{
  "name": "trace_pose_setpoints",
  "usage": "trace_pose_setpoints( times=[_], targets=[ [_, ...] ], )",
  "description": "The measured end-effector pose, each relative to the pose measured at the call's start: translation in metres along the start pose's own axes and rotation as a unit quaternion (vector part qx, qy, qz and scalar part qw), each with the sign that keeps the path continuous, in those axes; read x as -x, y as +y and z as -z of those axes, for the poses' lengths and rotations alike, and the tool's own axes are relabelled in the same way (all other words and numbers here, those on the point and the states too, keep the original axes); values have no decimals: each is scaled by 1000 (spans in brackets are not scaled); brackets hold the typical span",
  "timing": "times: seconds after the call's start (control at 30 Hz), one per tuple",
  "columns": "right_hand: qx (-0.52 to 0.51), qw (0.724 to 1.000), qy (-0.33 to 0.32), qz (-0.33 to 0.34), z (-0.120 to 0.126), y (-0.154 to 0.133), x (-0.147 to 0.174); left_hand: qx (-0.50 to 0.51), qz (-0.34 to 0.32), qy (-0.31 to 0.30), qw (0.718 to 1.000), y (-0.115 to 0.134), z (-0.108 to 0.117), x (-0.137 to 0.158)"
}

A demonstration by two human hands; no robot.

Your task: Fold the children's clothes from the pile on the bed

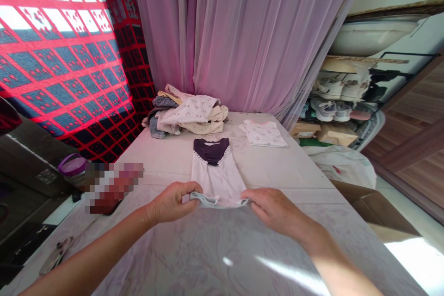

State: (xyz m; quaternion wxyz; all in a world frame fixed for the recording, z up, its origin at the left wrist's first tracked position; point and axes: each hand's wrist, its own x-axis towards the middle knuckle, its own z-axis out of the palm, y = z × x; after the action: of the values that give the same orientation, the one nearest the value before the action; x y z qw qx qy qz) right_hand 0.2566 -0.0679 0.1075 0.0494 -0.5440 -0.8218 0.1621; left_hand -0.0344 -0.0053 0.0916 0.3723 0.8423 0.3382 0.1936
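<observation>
A pale pink shirt (218,178) with a dark purple neck panel lies on the table (194,249), its sides turned in so that it forms a narrow strip. Its collar points away from me. My left hand (176,201) pinches the near hem at its left corner, and my right hand (272,208) grips the same hem at the right corner. Between them the light grey-blue edge hangs slightly slack. Beyond, on the right, rests a folded white printed garment (264,133).
A heap of crumpled clothes (190,111) sits at the far left of the table, before a purple curtain (243,32). A blurred reddish item (113,189) and glasses (57,256) lie along the left edge. A cardboard box (374,208) and shoe rack (336,97) stand right.
</observation>
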Motion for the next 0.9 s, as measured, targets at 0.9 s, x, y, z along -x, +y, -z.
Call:
trace_pose_setpoints(
  times=[0.9],
  targets=[
    [38,963,147,-223,-35,78,-210,-185,229,87,952,-132,45,-156]
  ],
)
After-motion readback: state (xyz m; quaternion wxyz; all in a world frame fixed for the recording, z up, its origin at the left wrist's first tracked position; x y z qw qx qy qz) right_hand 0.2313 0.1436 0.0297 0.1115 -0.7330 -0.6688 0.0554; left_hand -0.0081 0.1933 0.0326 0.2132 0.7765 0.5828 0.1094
